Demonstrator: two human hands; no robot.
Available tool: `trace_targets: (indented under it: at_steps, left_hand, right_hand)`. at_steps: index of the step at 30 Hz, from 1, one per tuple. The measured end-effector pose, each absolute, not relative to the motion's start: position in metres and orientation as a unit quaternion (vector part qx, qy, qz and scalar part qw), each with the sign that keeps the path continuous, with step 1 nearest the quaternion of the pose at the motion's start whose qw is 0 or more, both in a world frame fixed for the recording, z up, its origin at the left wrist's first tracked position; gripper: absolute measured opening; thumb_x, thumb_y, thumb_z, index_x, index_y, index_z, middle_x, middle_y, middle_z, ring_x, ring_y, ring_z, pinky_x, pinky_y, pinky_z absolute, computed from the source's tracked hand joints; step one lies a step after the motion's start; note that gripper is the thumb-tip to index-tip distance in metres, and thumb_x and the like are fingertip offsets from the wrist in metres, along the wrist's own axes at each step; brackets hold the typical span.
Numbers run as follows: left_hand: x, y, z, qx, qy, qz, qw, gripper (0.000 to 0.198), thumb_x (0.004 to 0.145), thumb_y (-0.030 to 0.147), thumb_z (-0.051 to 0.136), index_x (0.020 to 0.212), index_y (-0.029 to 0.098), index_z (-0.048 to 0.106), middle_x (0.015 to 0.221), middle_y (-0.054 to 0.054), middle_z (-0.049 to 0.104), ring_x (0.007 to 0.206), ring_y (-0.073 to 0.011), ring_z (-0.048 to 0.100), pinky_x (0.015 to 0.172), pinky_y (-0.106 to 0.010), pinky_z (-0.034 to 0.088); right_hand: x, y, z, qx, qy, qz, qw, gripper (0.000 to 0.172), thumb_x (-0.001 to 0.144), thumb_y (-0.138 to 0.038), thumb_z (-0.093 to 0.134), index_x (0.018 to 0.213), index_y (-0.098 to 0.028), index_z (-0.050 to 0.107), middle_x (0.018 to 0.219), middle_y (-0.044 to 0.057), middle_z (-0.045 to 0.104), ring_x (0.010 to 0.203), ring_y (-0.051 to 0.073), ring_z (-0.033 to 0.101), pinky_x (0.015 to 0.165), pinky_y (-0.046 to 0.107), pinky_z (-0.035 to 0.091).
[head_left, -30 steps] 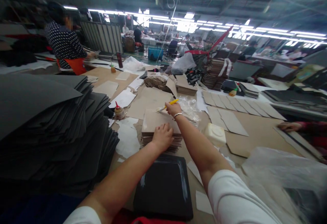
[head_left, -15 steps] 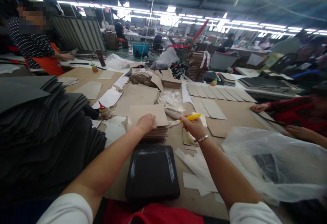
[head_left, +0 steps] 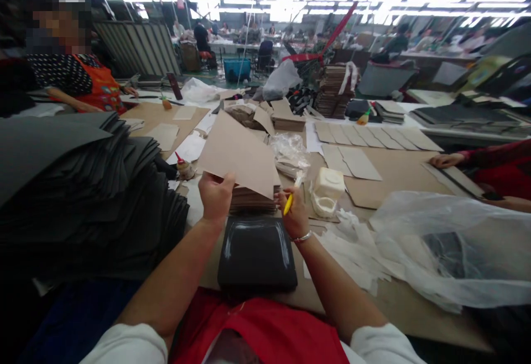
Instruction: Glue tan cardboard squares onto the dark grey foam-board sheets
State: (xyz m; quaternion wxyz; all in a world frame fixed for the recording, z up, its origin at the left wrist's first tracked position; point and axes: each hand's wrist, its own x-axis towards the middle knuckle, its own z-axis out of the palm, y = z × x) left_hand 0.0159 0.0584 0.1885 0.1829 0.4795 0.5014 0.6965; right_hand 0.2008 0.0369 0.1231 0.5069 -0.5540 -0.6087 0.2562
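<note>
My left hand (head_left: 215, 194) is closed on the near edge of a brown cardboard sheet (head_left: 238, 152), which is lifted and tilted above the stack of cardboard sheets (head_left: 251, 199). My right hand (head_left: 293, 213) grips a yellow-handled brush (head_left: 291, 197), its bristles pointing up toward the sheet's right corner. A black flat piece (head_left: 256, 253) with glossy streaks lies on the table just below both hands. A white glue container (head_left: 327, 190) stands to the right of the brush.
A tall pile of black sheets (head_left: 83, 187) fills the left. A clear plastic bag (head_left: 452, 248) and white paper scraps (head_left: 352, 248) lie at right. Cardboard pieces (head_left: 365, 143) are spread beyond. A person in an orange apron (head_left: 78, 84) works far left; another person's hand (head_left: 443, 160) rests at right.
My left hand has lifted the top cardboard sheet off the stack and tilted it up. My right hand with the brush has come back toward me, next to the stack.
</note>
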Motion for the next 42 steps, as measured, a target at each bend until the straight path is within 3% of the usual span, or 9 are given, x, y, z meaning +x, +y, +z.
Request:
trace_targets:
  at_steps: [5,9,14,18,25,42]
  left_hand:
    - [0.035,0.016,0.147,0.406,0.454,0.691,0.388,0.043,0.068,0.036,0.067,0.105,0.018,0.056,0.091,-0.002,0.065,0.083,-0.014,0.062,0.078,-0.029,0.05]
    - [0.009,-0.011,0.116,0.379,0.486,0.638,0.462,0.043,0.076,0.052,0.056,0.104,0.019,0.054,0.095,-0.003,0.065,0.085,-0.0139,0.062,0.076,-0.027,0.05]
    - [-0.037,-0.045,0.054,0.427,0.636,0.437,0.471,0.034,0.076,0.049,0.055,0.078,0.016,0.06,0.068,0.001,0.061,0.062,-0.0117,0.056,0.058,-0.021,0.044]
    - [-0.05,-0.056,0.025,0.522,0.678,0.303,0.42,0.032,0.078,0.045,0.051,0.072,0.017,0.064,0.066,0.0,0.063,0.064,-0.0132,0.056,0.061,-0.022,0.042]
    - [-0.056,-0.037,0.019,0.542,0.702,0.262,0.381,0.032,0.08,0.043,0.05,0.068,0.017,0.064,0.064,0.0,0.064,0.062,-0.0127,0.056,0.059,-0.022,0.038]
    - [-0.059,-0.029,-0.004,0.421,0.712,0.236,0.51,0.039,0.068,0.055,0.056,0.062,0.017,0.057,0.047,0.003,0.051,0.042,-0.0105,0.047,0.038,-0.02,0.033]
  right_hand:
    - [0.21,0.026,0.109,-0.578,-0.584,0.214,0.528,0.023,0.082,-0.036,0.052,0.096,-0.021,0.04,0.072,-0.003,0.055,0.061,0.011,0.055,0.061,0.026,0.046]
    - [0.239,-0.006,0.088,-0.609,-0.601,0.18,0.485,0.021,0.082,-0.034,0.051,0.095,-0.021,0.042,0.07,-0.003,0.053,0.06,0.011,0.053,0.06,0.026,0.044]
    - [0.26,-0.059,0.046,-0.656,-0.644,0.164,0.357,0.018,0.083,-0.037,0.049,0.093,-0.023,0.045,0.075,0.001,0.059,0.061,0.015,0.057,0.058,0.028,0.045]
    - [0.259,-0.074,0.017,-0.664,-0.666,0.179,0.289,0.014,0.083,-0.036,0.047,0.093,-0.025,0.045,0.075,0.004,0.062,0.062,0.02,0.06,0.057,0.032,0.046]
    - [0.252,-0.059,0.007,-0.659,-0.676,0.182,0.276,0.01,0.082,-0.035,0.048,0.088,-0.028,0.046,0.073,0.005,0.062,0.062,0.023,0.062,0.061,0.036,0.049]
    - [0.251,-0.063,-0.005,-0.672,-0.679,0.189,0.227,0.009,0.083,-0.036,0.047,0.09,-0.031,0.047,0.076,0.003,0.065,0.066,0.024,0.065,0.061,0.035,0.051]
